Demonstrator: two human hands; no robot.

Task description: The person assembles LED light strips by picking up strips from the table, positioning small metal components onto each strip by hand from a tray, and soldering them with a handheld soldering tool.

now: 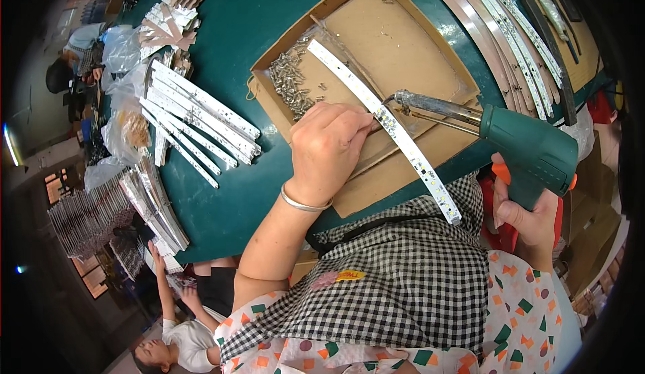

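Observation:
My right hand (527, 216) is wrapped round the handle of a green soldering gun (527, 142) with an orange trigger. Its metal tip points left and meets a curved white LED strip board (410, 149) near the middle of its length. Small yellowish LEDs and dark components dot the board, which lies slantwise over a shallow cardboard box (410, 45). My left hand (327, 147) is closed in a pinch, fingertips at the board's left edge close to the hot tip. Whatever sits between those fingertips is hidden. A pile of small metal pieces (287, 81) fills the box's left compartment.
White LED strips (201, 115) lie stacked on the green table (222, 31) at left, with plastic bags (124, 122) beyond. Longer curved strips (510, 38) lie at the far right. Another person (185, 344) sits at lower left, hands near more strips.

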